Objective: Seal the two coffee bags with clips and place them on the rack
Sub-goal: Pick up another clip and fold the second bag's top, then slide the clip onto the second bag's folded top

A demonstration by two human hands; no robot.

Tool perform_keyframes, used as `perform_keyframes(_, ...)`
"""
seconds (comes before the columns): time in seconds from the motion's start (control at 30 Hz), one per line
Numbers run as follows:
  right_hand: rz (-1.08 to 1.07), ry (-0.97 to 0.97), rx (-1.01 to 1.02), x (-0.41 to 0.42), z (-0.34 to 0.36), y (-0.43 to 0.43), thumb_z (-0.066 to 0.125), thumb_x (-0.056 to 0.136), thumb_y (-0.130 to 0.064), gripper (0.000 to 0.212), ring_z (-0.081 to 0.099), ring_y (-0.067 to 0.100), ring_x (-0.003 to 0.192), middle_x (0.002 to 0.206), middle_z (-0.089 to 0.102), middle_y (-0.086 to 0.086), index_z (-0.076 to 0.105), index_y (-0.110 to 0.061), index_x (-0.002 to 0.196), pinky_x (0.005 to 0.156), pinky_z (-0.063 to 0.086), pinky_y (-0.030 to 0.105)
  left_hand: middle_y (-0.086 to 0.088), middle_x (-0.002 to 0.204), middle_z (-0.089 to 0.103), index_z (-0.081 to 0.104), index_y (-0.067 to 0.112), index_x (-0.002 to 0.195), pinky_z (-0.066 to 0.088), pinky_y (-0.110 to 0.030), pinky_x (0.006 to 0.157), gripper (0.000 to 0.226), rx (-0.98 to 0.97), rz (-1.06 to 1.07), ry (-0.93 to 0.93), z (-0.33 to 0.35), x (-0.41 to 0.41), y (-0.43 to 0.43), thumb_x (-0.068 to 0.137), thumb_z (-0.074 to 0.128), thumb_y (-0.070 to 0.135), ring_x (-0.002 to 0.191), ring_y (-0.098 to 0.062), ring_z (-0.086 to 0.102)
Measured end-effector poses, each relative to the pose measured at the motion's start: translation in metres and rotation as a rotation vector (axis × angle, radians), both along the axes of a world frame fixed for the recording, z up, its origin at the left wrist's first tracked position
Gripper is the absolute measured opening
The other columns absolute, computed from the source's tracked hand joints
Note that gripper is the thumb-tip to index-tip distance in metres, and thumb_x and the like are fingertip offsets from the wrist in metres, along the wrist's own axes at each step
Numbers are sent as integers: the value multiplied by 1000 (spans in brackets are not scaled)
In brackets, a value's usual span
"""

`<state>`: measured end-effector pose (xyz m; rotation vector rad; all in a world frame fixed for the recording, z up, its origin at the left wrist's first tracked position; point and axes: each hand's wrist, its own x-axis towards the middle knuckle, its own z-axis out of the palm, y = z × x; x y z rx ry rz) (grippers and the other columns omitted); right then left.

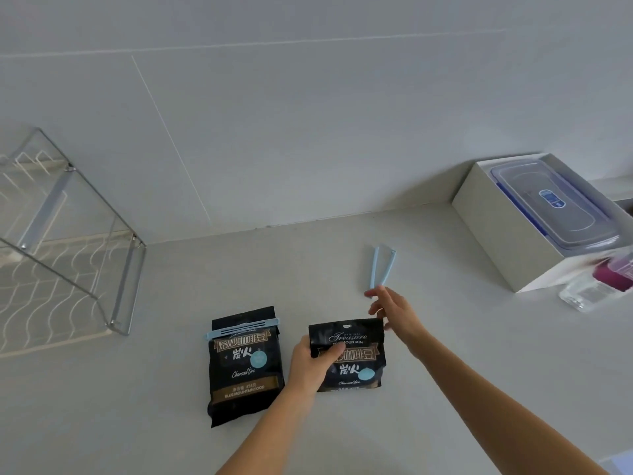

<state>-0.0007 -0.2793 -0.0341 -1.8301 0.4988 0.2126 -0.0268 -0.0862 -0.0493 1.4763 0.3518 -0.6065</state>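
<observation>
**While one bag is already sealed, the second clip is about to be picked up**

As the right hand (390, 311) reaches forward, fingers spread and holding nothing, its tips are at the near end of the loose clip (383, 267). The clip is a slim pale-blue plastic bar, hinged open in a narrow V. I cannot tell if they touch. The left hand (313, 363) grips the unsealed bag (356, 365), glossy black foil, on the smooth counter (445, 354). Next, I reckon: pinch the clip and close it across that bag's top. Just beside it, the clipped bag (245, 371) wears its fastened clip (241, 330). The wire rack (68, 241) is well to the left.

Left hand (313, 363) reaching to 1 o'clock, thumb gripping coffee bag (358, 371), right hand (394, 313) stretched to 10 o'clock, fingers straight
</observation>
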Motion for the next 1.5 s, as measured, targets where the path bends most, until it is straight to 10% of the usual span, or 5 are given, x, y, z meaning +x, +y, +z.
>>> perform_keyframes(0.2,125,187,-483,43,-41,-20,50,91,-40,53,40,32,120,128,39,14,35,-29,140,99,39,44,-10,96,72,62,8,101,56,-24,60,34,-29,1,-18,-4,3,2,73,78,18,83,-20,71)
perform_keyframes(0.43,60,99,-702,19,-59,-28,66,78,-47,24,42,16,98,102,44,-2,52,-30,87,67,47,34,-10,94,72,64,10,96,57,-28,65,26,-24,-11,-35,-6,4,2,74,77,17,84,-22,71)
perform_keyframes(0.87,-129,-93,-31,-62,10,-59,64,85,-5,13,66,17,75,77,71,5,68,-17,86,66,53,25,-4,89,72,64,14,92,54,-23,61,23,-50,-34,-33,-1,4,4,74,76,22,80,-16,70)
perform_keyframes(1.07,22,-187,-136,-71,40,-50,69,79,3,19,62,-3,63,72,68,-6,69,-17,78,61,46,8,-2,87,72,64,11,95,52,-17,55,28,-51,-28,-43,-1,4,4,73,77,22,76,-12,69)
perform_keyframes(1.5,215,-211,-426,-65,43,-28,69,81,-7,21,66,9,78,80,70,-10,67,-28,78,67,51,14,1,81,71,65,15,86,51,-13,51,16,-52,-27,-80,-2,3,4,75,76,15,64,-3,69)
